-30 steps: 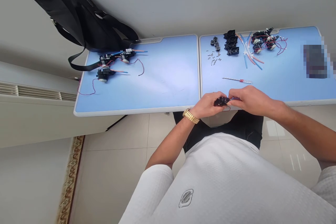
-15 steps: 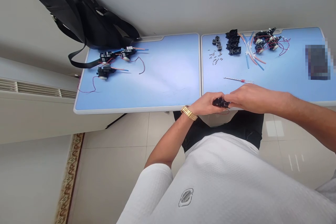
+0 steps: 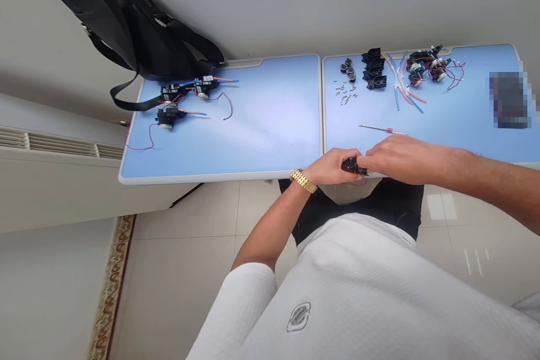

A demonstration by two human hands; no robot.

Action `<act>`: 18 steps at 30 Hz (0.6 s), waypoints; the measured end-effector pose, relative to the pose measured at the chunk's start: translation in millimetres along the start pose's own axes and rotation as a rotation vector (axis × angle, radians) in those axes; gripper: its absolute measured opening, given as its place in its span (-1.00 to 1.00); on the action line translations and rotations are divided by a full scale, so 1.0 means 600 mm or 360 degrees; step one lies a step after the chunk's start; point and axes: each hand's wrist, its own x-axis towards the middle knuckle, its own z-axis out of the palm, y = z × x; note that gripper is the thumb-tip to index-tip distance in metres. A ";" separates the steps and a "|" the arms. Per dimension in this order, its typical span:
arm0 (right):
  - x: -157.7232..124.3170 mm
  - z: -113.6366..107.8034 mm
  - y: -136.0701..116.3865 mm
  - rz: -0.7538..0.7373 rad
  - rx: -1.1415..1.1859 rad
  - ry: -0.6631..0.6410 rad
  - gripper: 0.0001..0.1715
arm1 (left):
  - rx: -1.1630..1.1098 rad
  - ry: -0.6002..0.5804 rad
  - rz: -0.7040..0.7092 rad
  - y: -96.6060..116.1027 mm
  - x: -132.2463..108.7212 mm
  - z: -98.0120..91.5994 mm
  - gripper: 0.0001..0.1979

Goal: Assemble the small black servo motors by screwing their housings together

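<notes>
My left hand [image 3: 331,167], with a gold watch on its wrist, is closed round a small black motor part [image 3: 350,166] at the near edge of the right blue table [image 3: 442,124]. My right hand [image 3: 394,154] comes in from the right, and its fingertips pinch the same part on its right side. A thin red wire hangs just below the part. A small screwdriver [image 3: 382,129] with a red-and-clear handle lies on the table just beyond my hands.
On the right table's far side are small screws [image 3: 346,93], black housings [image 3: 373,70], blue and orange tubes [image 3: 403,90] and wired motor units [image 3: 430,64]. The left blue table [image 3: 253,124] holds wired motor units [image 3: 181,101]. A black bag [image 3: 130,25] lies at its far left corner.
My right hand has slid a little to the left over the part, and its forearm has swung lower across the table edge. My left hand has stayed put.
</notes>
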 end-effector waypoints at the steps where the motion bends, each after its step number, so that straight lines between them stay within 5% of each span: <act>1: 0.001 -0.003 -0.002 -0.0003 -0.0019 -0.0017 -0.62 | 0.0013 -0.0002 -0.0008 0.000 0.000 0.001 -0.70; 18: 0.005 -0.034 -0.037 -0.0050 -0.0234 -0.0088 -0.63 | 0.0134 -0.0020 0.0006 0.002 0.007 -0.004 -0.71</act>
